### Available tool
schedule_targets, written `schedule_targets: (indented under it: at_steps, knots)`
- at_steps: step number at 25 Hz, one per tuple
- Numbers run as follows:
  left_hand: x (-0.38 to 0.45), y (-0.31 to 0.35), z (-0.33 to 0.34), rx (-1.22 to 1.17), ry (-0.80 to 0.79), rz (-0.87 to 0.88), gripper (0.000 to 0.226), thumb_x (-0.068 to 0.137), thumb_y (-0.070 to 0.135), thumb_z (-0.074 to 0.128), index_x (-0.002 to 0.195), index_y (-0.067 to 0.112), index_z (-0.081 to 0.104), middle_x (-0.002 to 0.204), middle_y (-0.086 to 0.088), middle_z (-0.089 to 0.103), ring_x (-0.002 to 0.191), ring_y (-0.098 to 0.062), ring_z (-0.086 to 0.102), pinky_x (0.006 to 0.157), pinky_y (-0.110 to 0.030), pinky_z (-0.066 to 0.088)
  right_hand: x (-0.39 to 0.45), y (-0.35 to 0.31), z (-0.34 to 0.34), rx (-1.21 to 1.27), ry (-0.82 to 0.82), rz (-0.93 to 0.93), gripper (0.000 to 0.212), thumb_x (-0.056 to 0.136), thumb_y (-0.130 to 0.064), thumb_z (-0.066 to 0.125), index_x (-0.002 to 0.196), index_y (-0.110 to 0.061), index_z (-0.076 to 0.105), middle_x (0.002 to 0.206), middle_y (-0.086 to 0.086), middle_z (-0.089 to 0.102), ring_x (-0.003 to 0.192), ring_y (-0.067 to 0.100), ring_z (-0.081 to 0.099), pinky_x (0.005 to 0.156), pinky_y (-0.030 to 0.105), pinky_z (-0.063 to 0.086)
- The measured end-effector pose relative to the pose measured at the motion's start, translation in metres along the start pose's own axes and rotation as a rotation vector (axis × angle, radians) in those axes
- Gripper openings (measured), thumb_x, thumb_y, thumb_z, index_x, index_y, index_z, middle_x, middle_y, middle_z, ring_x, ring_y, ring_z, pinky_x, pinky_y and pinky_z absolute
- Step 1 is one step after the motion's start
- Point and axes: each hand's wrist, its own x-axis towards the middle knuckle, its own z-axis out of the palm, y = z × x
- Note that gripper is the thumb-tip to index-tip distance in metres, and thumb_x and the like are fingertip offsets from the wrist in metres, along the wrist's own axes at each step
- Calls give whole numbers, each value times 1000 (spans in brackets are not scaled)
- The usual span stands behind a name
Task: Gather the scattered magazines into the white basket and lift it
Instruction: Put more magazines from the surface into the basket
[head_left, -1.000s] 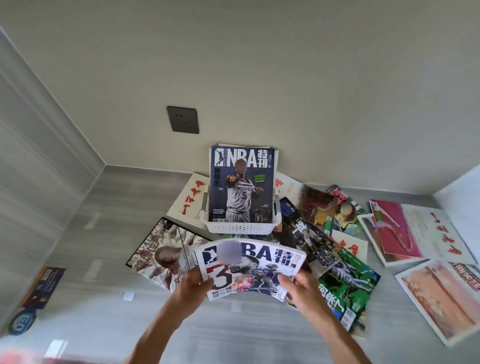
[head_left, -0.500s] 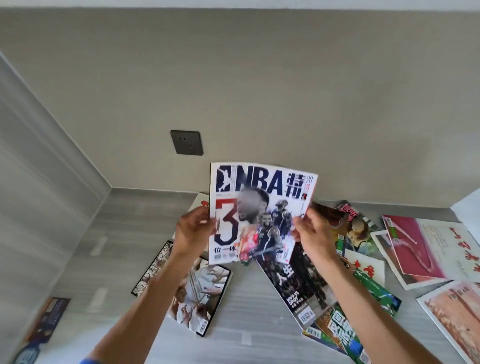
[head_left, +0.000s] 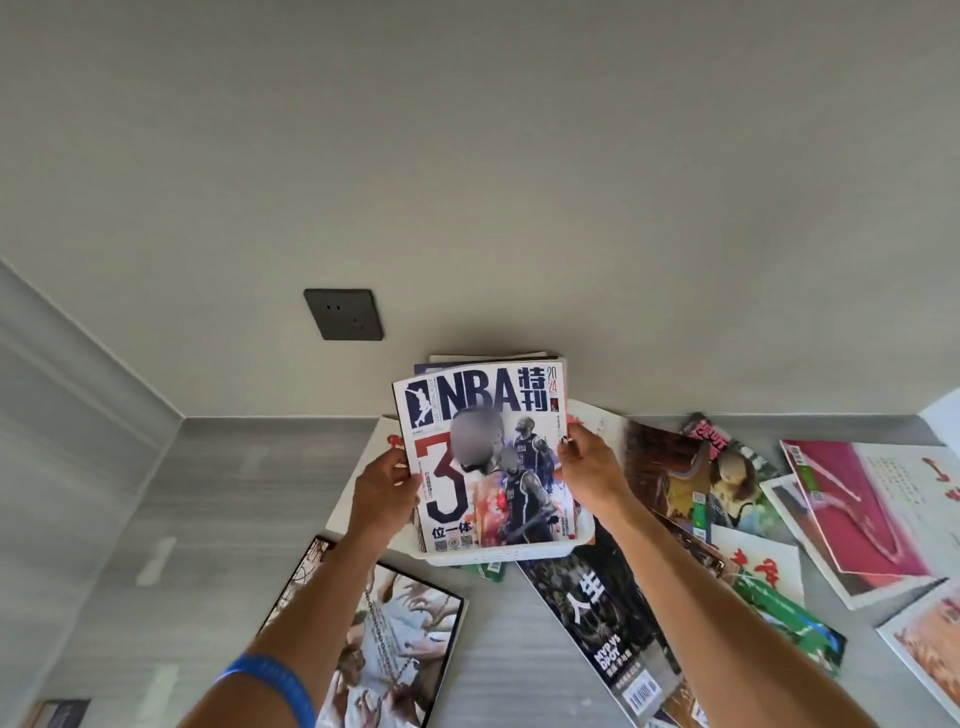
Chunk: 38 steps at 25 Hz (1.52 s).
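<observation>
Lighting is even, diffuse daylight, moderately bright; its source is outside my view. My wall socket (head_left: 344, 315) serves as reference. The wall above it is uniformly lit with no glare. Below and right of it, the magazine (head_left: 488, 457) I hold is sharp, apart from the blurred patches masking the faces on its cover. Soft, faint shadows lie beneath it. Far right of the socket, the covers smear slightly. Left of it, the wall lines bow, showing wide-angle distortion.

"NBA 特刊 2024", a big "3", "位一体" – magazine cover (head_left: 485, 457); "人生" – dark magazine (head_left: 597, 608)
</observation>
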Motion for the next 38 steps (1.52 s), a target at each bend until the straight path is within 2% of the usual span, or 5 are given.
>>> schedule_targets:
  at_steps: [7, 14, 20, 32, 38]
  knots:
    - [-30, -18, 24, 310, 50, 105, 41, 74, 8, 71, 109, 21, 56, 106, -2, 61, 90, -22, 61, 79, -38, 53, -76, 59, 9, 75, 200, -72, 51, 89, -6, 56, 132, -30, 45, 128, -7, 59, 90, 8, 66, 72, 13, 54]
    - [-93, -35, 54, 538, -86, 397, 32, 83, 1, 64, 114, 7, 66, 116, -11, 68, 107, -29, 61, 93, -41, 52, -164, 171, 21, -998, -154, 88, 83, 90, -46, 57, 153, -10, 15, 162, 12, 11, 146, 34, 25, 117, 47, 30]
    - [-102, -46, 44, 644, -147, 370, 54, 79, 4, 68, 131, 14, 57, 133, -11, 58, 122, -27, 52, 106, -40, 42, -197, 169, 18, -1285, -105, -75, 28, 63, -9, 81, 86, 5, 71, 79, 26, 73, 48, 30, 63, 38, 33, 53]
    - [-157, -38, 80, 428, 39, 347, 51, 84, 6, 62, 133, 12, 51, 135, -14, 52, 120, -29, 53, 92, -42, 52, -287, 170, 10, -797, -242, -11, 22, 98, -24, 38, 113, -14, 50, 97, 9, 72, 85, 24, 72, 73, 35, 60]
    - [-246, -99, 112, -381, -327, -568, 35, 93, 45, 52, 109, 16, 65, 104, -8, 71, 98, -29, 65, 78, -35, 49, -298, 161, -51, 413, -377, 161, 21, 82, -20, 63, 100, -12, 69, 81, 16, 66, 70, 16, 60, 63, 28, 45]
